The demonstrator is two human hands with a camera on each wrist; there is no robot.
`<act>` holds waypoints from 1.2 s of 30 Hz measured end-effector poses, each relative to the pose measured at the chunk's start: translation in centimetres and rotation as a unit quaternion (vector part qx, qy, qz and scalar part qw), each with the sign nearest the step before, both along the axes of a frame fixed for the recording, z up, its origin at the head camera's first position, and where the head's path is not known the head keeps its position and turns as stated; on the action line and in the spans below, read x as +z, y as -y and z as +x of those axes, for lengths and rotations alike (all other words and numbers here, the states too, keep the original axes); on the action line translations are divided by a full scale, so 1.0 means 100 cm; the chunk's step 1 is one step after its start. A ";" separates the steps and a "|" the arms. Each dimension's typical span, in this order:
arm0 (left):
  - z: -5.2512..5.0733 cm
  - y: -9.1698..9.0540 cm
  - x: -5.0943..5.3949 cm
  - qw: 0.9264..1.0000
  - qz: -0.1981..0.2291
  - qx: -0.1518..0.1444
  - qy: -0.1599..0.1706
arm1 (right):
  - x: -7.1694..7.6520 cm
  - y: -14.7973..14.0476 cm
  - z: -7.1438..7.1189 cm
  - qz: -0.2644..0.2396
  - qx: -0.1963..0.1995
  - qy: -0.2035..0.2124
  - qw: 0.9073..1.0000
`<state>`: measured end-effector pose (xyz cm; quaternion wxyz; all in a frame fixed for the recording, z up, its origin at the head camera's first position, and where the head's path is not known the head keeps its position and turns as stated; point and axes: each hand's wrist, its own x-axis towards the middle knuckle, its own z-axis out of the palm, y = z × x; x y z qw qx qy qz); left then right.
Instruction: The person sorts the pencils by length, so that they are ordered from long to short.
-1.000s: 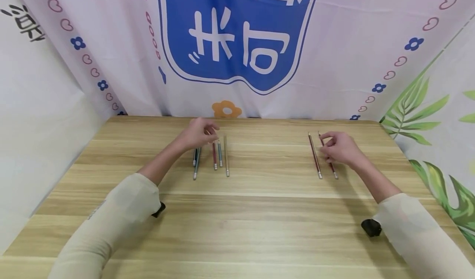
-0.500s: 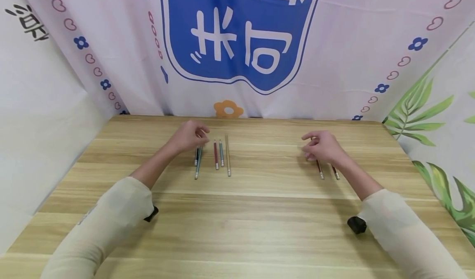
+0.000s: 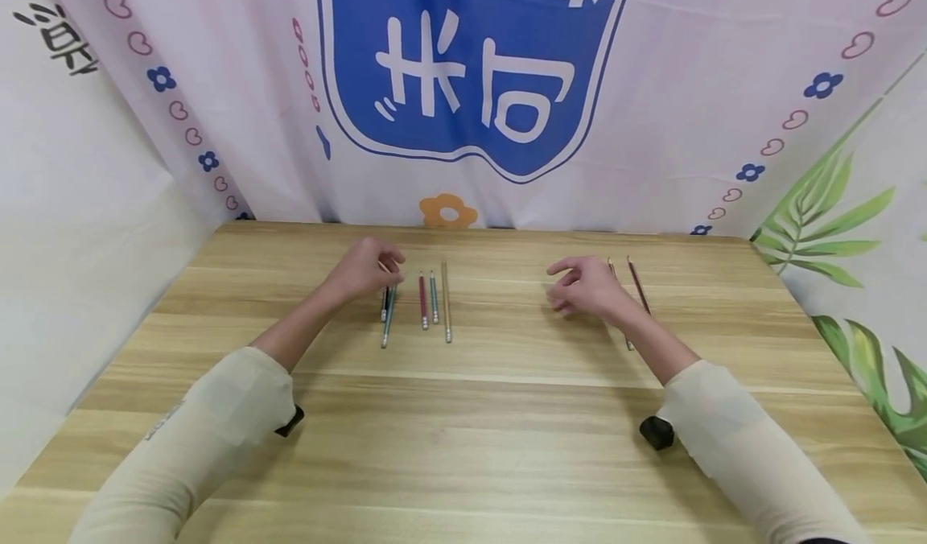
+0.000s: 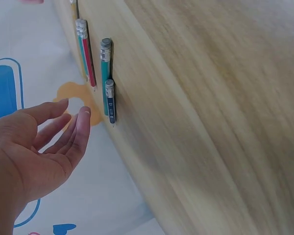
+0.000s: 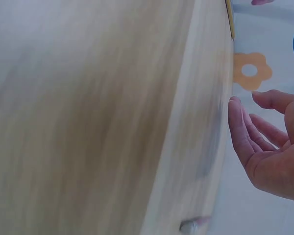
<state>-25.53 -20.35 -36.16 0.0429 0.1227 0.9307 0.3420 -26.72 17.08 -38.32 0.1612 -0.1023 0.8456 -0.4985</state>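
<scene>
In the head view my left hand point(image 3: 368, 269) hovers over the far ends of a dark pencil point(image 3: 384, 306) and a teal pencil point(image 3: 389, 319). Its fingers are loosely bent with nothing between them, as the left wrist view also shows. Just right of it lie a red pencil point(image 3: 423, 302), a short teal pencil point(image 3: 434, 298) and a natural-wood pencil point(image 3: 447, 307). My right hand point(image 3: 585, 286), empty and relaxed, is above the table left of two dark red pencils point(image 3: 638, 282), whose nearer parts my forearm partly covers.
The wooden table point(image 3: 463, 447) meets a printed curtain point(image 3: 652, 125) along its far edge. Black objects point(image 3: 657, 432) show below both sleeve cuffs. Light wall coverings point(image 3: 72, 230) stand at the sides.
My right hand has moved left, away from the dark red pencils and past them. My left hand has shifted slightly left, off the red and short teal pencils. The pencils lie as before.
</scene>
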 end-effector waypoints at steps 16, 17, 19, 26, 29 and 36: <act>0.005 0.010 -0.002 0.999 0.027 0.021 0.027 | -0.008 0.043 -0.004 -0.037 0.016 0.010 0.999; 0.006 0.011 -0.002 0.999 0.029 0.023 0.029 | -0.008 0.046 -0.004 -0.041 0.017 0.012 0.999; 0.007 0.011 -0.002 0.999 0.032 0.026 0.032 | -0.009 0.052 -0.005 -0.045 0.016 0.018 0.999; 0.009 0.012 -0.007 0.998 0.042 0.034 0.043 | -0.011 0.076 -0.007 -0.060 0.014 0.030 0.998; 0.010 0.012 -0.008 0.997 0.043 0.036 0.048 | -0.012 0.087 -0.006 -0.064 0.016 0.035 0.997; 0.011 0.013 -0.010 0.997 0.051 0.034 0.048 | -0.013 0.112 -0.006 -0.075 0.023 0.044 0.996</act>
